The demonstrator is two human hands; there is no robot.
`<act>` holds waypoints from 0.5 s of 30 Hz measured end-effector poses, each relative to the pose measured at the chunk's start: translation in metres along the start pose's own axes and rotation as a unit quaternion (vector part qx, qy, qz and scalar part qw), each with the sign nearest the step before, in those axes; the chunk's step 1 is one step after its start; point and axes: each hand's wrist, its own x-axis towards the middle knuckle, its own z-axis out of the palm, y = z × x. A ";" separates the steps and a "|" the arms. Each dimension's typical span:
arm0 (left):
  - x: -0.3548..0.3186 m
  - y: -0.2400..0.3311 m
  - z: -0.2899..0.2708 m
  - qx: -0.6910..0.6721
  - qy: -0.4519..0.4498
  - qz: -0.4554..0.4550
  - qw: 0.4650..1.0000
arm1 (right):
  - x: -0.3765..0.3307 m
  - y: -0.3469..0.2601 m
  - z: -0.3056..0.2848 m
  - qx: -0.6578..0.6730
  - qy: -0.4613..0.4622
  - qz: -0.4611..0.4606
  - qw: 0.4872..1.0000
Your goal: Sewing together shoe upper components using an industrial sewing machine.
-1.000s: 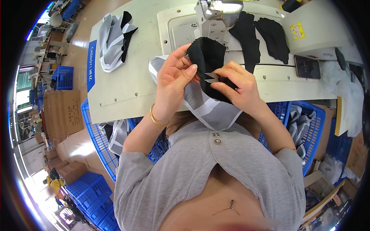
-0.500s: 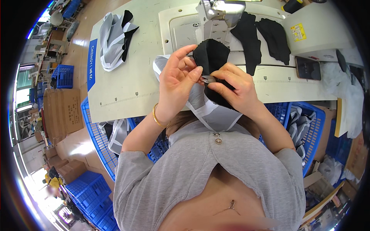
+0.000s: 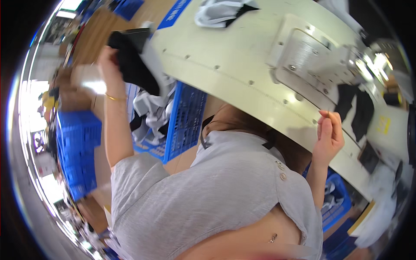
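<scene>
My left hand [image 3: 111, 67] is closed on a black and grey fabric piece [image 3: 135, 66], which hangs over the left blue basket [image 3: 189, 119]. Inside that basket lies a heap of grey, white and black cloth pieces [image 3: 151, 112]. On the other side, my right hand [image 3: 329, 138] is held at the front edge of the sewing table [image 3: 234, 65], its fingers curled together. Whether a small thing sits in those fingertips I cannot make out. Beyond it are black cloth pieces [image 3: 363, 115] beside the sewing machine [image 3: 316, 58].
Another grey and black piece [image 3: 216, 14] lies at the table's far edge. A second blue basket [image 3: 340, 210] with cloth stands under the table at right. Stacked blue crates [image 3: 78, 151] stand on the floor at left. A dark phone [image 3: 368, 157] lies near the machine.
My hands have parted. The left has carried the fabric piece off the table to the left, over the basket; the right has drawn away from it. The whole view has swung left.
</scene>
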 end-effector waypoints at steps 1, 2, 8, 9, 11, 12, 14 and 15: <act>0.014 0.003 -0.037 0.134 0.053 0.091 0.985 | -0.001 0.001 0.005 0.008 -0.020 -0.001 1.000; 0.016 0.009 -0.056 0.092 0.040 0.082 0.992 | 0.003 0.001 0.007 0.015 -0.034 0.016 0.999; 0.002 -0.168 -0.092 0.463 -0.045 -0.004 0.885 | 0.012 -0.001 0.041 -0.047 -0.064 -0.005 0.997; -0.003 -0.235 -0.120 0.577 -0.091 0.118 0.803 | 0.011 -0.006 0.043 -0.054 -0.081 -0.019 0.995; -0.033 -0.308 -0.135 0.677 -0.320 0.068 0.660 | 0.014 -0.012 0.044 -0.034 -0.098 -0.015 0.995; -0.048 -0.352 -0.145 0.579 -0.375 0.093 0.718 | 0.016 -0.014 0.043 -0.029 -0.108 -0.010 0.994; -0.085 -0.363 -0.073 0.428 -0.233 -0.127 0.864 | 0.013 -0.012 0.047 -0.074 -0.083 -0.018 0.994; -0.073 -0.347 -0.051 0.516 -0.313 -0.132 0.787 | 0.011 -0.013 0.048 -0.099 -0.089 -0.021 0.991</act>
